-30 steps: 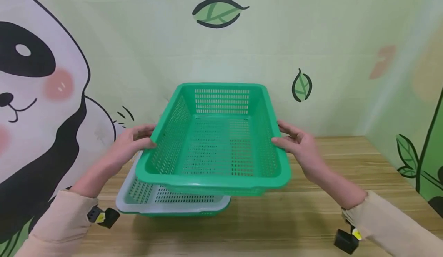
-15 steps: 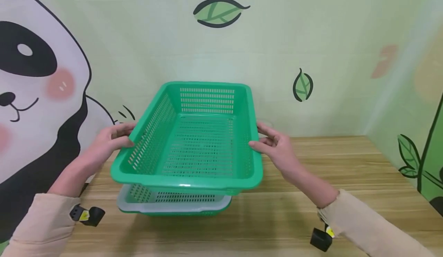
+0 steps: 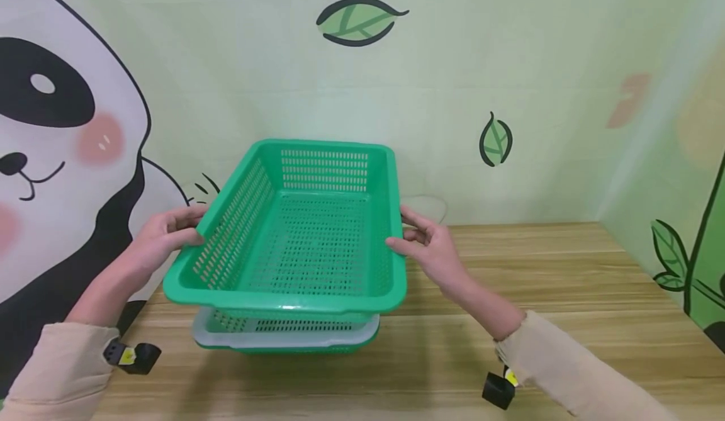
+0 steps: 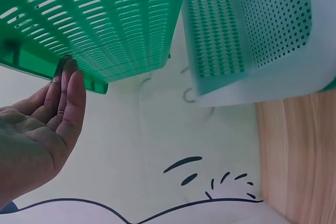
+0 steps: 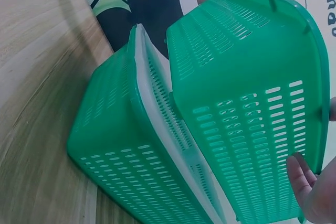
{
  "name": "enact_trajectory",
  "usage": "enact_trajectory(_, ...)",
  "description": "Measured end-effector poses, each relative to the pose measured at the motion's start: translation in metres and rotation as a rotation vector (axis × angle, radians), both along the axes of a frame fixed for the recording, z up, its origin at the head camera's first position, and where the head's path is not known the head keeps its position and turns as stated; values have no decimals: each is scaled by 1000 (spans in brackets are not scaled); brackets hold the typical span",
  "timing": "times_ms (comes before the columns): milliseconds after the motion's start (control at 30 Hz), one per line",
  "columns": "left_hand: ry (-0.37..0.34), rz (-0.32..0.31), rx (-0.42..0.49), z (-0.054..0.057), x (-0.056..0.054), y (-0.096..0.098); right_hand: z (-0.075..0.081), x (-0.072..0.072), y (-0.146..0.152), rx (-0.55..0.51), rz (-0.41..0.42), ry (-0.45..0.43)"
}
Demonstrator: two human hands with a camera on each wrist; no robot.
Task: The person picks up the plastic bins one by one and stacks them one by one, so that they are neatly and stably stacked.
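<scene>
Both hands hold a green slotted plastic basket (image 3: 311,245) by its two side rims, its open top tilted toward the head camera. My left hand (image 3: 164,238) grips the left rim, thumb on top; in the left wrist view its fingers (image 4: 76,95) reach under the rim. On the right rim my right hand (image 3: 430,251) pinches with thumb above and fingers outside. Below stands a white basket (image 3: 362,331) nested in another green basket (image 5: 115,129), mostly hidden in the head view. The right wrist view shows a gap between the held basket and the white one.
The wooden table (image 3: 538,320) stretches out to the right of the baskets. Behind it hangs a pale green cloth backdrop (image 3: 442,62) printed with a panda and leaves. Small black cameras (image 3: 498,389) are strapped at both wrists.
Both hands have carried the green basket leftward, from right of the white basket to over it, and slightly lower in the last half second. The lower baskets have stayed put.
</scene>
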State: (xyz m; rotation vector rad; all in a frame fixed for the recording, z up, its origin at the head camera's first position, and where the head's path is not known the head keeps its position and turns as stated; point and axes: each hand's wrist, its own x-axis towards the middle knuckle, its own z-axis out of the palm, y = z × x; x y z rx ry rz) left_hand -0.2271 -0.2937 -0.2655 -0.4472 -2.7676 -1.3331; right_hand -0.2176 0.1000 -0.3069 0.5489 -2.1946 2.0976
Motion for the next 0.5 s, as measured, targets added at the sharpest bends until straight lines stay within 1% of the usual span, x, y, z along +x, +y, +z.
enact_trajectory(167, -10, 25, -23, -4, -1, -2, -6, -3, -3, 40, -3, 2)
enact_trajectory(300, -22, 15, -51, -8, -3, -3, -10, -6, -5, 60, -2, -1)
enact_trajectory(500, -16, 9, -68, -19, -5, -8, -18, -10, -8, 75, 11, 11)
